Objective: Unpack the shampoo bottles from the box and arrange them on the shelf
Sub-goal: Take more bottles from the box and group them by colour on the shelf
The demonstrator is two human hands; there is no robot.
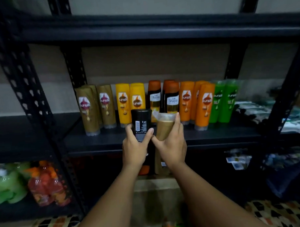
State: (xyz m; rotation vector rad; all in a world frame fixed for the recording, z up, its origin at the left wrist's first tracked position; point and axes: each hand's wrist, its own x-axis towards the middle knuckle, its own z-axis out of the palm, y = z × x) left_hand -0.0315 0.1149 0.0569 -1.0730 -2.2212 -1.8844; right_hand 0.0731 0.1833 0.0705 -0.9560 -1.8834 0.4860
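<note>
**Two bottles held at the shelf edge**

Gripping a black bottle (141, 123) with thumb and fingers curled round its lower body, the left hand (136, 151) was raised in front of the shelf (214, 136), forearm stretched forward and up. Beside it the right hand (171, 149) clasped a brown bottle (165, 128) in the same way, its index finger reaching up along the bottle's right side. Both bottles stood roughly upright, back labels toward the camera, just beside each other and nearly touching, over the front lip of the shelf.

Behind them a row of bottles (162, 102) filled the back of the shelf: brown at the left, then yellow, black-and-orange, orange and green at the right. Bare shelf board showed in front of the row, widest at the front left corner. A black post (27, 87) bounded the shelf on the left, and a dark upper shelf (151, 28) ran above the row. Packs of coloured bottles (44, 185) lay on the level below, left.
</note>
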